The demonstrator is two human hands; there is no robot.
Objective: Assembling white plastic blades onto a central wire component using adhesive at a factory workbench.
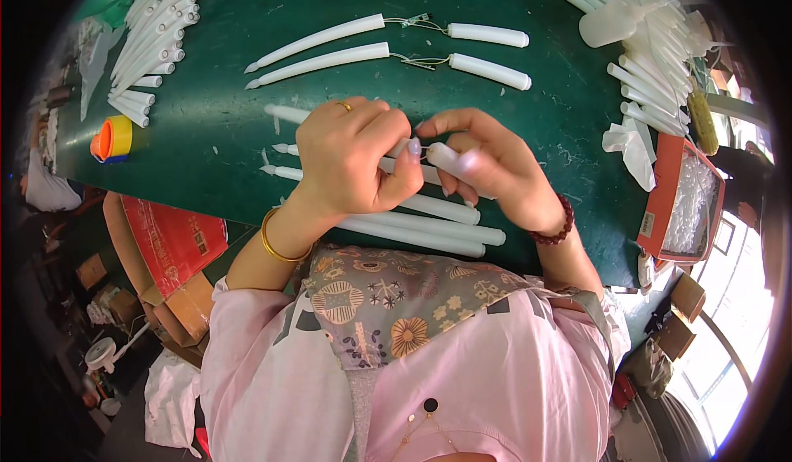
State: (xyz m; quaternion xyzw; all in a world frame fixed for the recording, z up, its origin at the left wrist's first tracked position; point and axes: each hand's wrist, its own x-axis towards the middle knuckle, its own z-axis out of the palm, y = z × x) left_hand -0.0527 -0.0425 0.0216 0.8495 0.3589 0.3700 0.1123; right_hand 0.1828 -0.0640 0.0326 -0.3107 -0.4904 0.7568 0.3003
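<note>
My left hand (355, 157) is closed, its thumb and forefinger pinched at a thin wire (425, 153). That wire runs into the end of a short white candle base (445, 158), which my right hand (503, 169) grips between thumb and fingers. Past my left hand's far side a pointed white taper candle (286, 114) sticks out; whether I hold it is hidden. Beneath and nearer me lie several white tapers (445, 228). Farther off rest two long tapers (322, 41), (326, 64), each joined by wires and a small circuit board (412, 21) to a short base (488, 35).
Piles of white candle tubes stand at the far left (161, 29) and far right (660, 58) of the green table (223, 132). An orange and yellow tape roll (112, 139) sits left. A red box (681, 202) with clear plastic pieces is right; cardboard boxes (177, 297) are lower left.
</note>
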